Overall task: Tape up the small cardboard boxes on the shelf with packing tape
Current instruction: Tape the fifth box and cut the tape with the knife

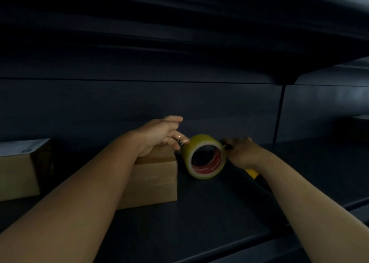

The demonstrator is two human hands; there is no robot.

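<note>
The small cardboard box (153, 175) stands on the dark shelf (199, 212), left of centre, with its top flaps closed. The left hand (159, 135) rests with its heel on the top of this box, near the right edge. Its fingers (177, 141) are curled and pinch the near left rim of the packing tape roll (204, 156), where a glossy strip of tape shows at the fingertips.

The packing tape roll is held on edge just right of the box, its open core facing the camera. The tape is yellowish and translucent, and the inner core carries red print. Whether the roll touches the shelf cannot be determined.

The right hand (242, 153) is at the right rim of the roll, fingers curled around a tool with a yellow and black handle (254, 175) that protrudes below the wrist. The working end of the tool is hidden behind the hand and the roll.

A second cardboard box (17, 173) with a white label on its top stands at the left edge of the shelf, apart from the first box.
</note>
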